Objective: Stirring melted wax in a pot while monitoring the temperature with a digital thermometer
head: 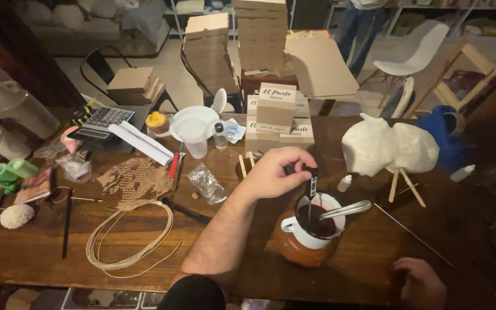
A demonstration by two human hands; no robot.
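My left hand point(274, 172) reaches over the wooden table point(41, 252) and is shut on a small dark bottle point(311, 172), tipped above a brown and white ceramic mug point(305, 244). A thin dark stream runs from the bottle into the mug's dark red liquid point(317, 221). A metal spoon point(348, 209) leans in the mug with its handle pointing right. My right hand point(419, 282) rests on the table's near edge at the lower right, dim and partly cut off, with nothing visible in it.
Behind the mug stand cardboard boxes point(276, 117), a white bag bundle point(388, 146) on wooden sticks and a small white dropper bottle point(344, 183). To the left lie a cane coil point(127, 241), honeycomb paper point(133, 181), a plastic cup point(195, 138) and a calculator point(101, 121). A thin rod point(411, 232) lies to the right. A person point(363, 23) stands at the back.
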